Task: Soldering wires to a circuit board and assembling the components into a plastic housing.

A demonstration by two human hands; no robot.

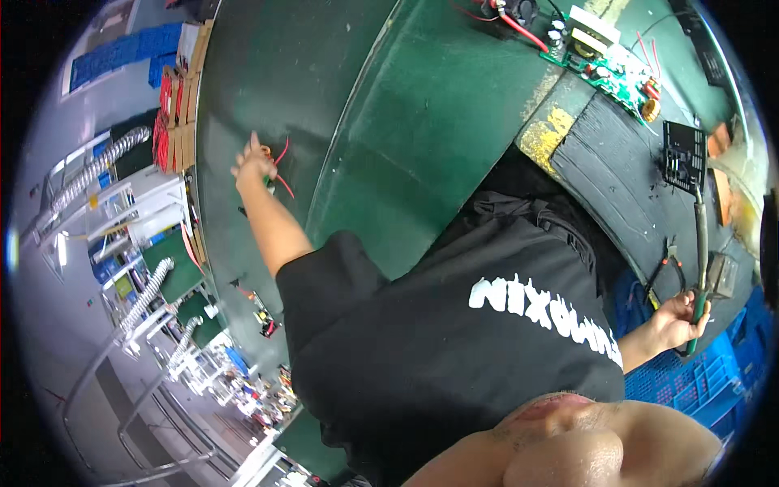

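My left arm stretches out across the green bench to the far left. My left hand is over a small circuit board with red wires, its fingers spread; the palm side is hidden, so whether they touch the board is unclear. On the right, my right hand is closed round the green handle of a soldering iron. The iron's tip end points away, close to a black slotted part. A larger green circuit board with a transformer, coils and red wires lies at the far right.
Pliers lie near the iron, beside a small grey block. Blue plastic crates stand below the right hand. Another small board sits on the bench behind my left arm. Red wires hang along the bench's left edge.
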